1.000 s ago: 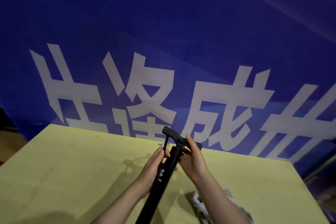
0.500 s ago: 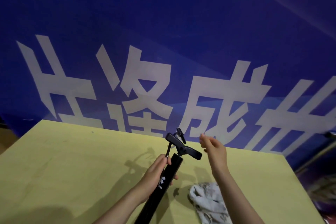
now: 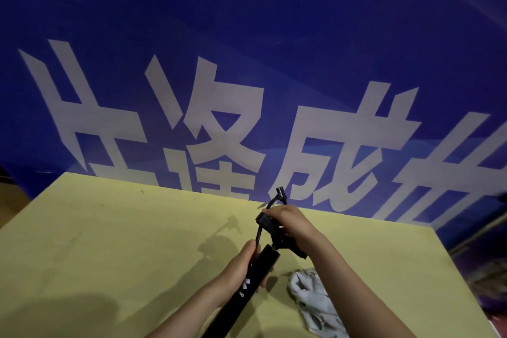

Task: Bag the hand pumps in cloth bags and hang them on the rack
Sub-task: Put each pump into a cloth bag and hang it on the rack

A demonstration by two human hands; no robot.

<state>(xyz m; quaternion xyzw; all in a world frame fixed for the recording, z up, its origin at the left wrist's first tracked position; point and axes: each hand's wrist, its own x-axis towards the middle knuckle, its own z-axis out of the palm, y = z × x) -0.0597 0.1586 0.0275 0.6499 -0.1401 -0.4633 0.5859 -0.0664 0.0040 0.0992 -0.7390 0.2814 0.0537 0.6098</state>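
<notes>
Black plastic and tube fill the middle of my view: the pump [image 3: 255, 280] stands tilted over the yellow table [image 3: 109, 241], its lower end running out of the bottom of the picture. My left hand [image 3: 238, 269] is wrapped round the barrel just below the top. My right hand [image 3: 288, 222] is curled over the handle [image 3: 274, 233] and seems to pin the thin hose [image 3: 270, 204] against it, the hose looping up past my knuckles.

By my reckoning the job has hardly begun. This pump is not yet bagged, and the grey cloth bag [image 3: 312, 299] lies crumpled on the table just right of the barrel, under my right forearm. No rack shows anywhere, so hanging is all to come.

For room, the table is bare to my left and ahead up to its far edge, where a blue banner [image 3: 247, 35] hangs close behind. The right edge is near the bag.
</notes>
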